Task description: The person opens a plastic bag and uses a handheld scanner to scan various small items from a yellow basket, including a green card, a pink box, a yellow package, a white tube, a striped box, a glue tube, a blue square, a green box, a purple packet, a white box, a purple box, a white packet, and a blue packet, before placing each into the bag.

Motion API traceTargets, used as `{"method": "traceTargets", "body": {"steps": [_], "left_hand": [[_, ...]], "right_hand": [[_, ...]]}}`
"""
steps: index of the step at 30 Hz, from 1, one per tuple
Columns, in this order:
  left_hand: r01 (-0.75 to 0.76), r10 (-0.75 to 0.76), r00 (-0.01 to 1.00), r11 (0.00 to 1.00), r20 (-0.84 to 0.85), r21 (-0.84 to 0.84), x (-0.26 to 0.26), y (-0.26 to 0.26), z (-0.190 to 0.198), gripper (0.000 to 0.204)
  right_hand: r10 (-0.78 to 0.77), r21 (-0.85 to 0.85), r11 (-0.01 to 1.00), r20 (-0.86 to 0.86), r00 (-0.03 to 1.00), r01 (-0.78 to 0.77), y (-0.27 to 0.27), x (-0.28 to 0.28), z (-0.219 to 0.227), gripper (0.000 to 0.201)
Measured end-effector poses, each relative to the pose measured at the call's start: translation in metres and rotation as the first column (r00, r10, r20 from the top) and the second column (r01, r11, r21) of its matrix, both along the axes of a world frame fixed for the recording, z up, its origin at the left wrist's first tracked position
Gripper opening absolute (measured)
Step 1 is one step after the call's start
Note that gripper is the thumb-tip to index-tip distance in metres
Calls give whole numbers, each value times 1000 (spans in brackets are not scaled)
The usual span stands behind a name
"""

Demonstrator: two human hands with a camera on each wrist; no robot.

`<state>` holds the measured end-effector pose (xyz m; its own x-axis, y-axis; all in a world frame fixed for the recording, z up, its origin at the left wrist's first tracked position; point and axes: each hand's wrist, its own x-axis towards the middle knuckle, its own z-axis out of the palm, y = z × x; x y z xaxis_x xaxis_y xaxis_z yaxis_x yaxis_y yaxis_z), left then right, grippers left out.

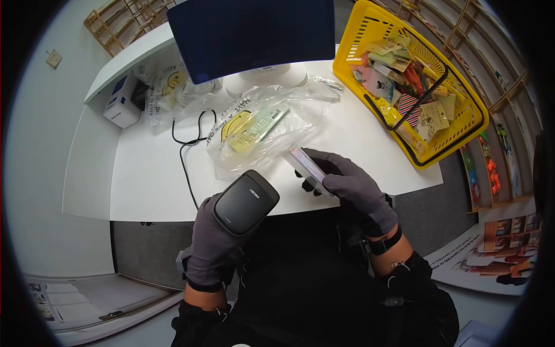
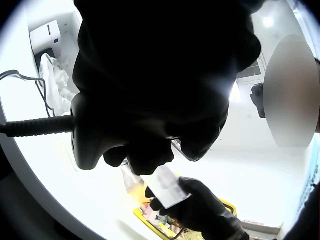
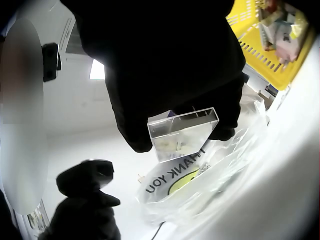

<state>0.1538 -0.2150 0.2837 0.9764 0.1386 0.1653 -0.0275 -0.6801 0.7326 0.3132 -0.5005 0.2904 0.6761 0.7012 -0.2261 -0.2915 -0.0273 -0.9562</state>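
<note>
In the head view my gloved left hand [image 1: 211, 251] grips a black handheld barcode scanner [image 1: 247, 202], its rounded back facing up. My gloved right hand [image 1: 358, 191] pinches a thin, clear-sided plastic box [image 1: 309, 168] by its edges, tilted above the desk's front edge. Seen from the right wrist, the box [image 3: 182, 135] is transparent with a pale inside, and the scanner [image 3: 85, 175] stands apart to its left. A clear smiley-printed plastic bag [image 1: 300, 118] lies beyond both hands, with a pale green packet [image 1: 272, 122] inside. Dark silhouettes hide most of the left hand in its wrist view.
A yellow basket [image 1: 347, 63] full of small packaged goods stands at the desk's right. Behind the bag is a dark monitor [image 1: 254, 37]. More plastic bags [image 1: 167, 95] and a white box [image 1: 122, 101] sit at left, near a black cable [image 1: 184, 165].
</note>
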Motion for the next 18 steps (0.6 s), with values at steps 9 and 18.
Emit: {"method": "traceTargets", "body": {"steps": [9, 18], "left_hand": [[-28, 32, 998, 997, 56, -78, -9, 2, 6, 32], [-32, 36, 998, 996, 43, -87, -16, 11, 8, 29]], "right_hand": [[266, -487, 801, 811, 520, 349, 71, 62, 30, 78], [190, -412, 774, 876, 444, 481, 125, 99, -6, 72]]}}
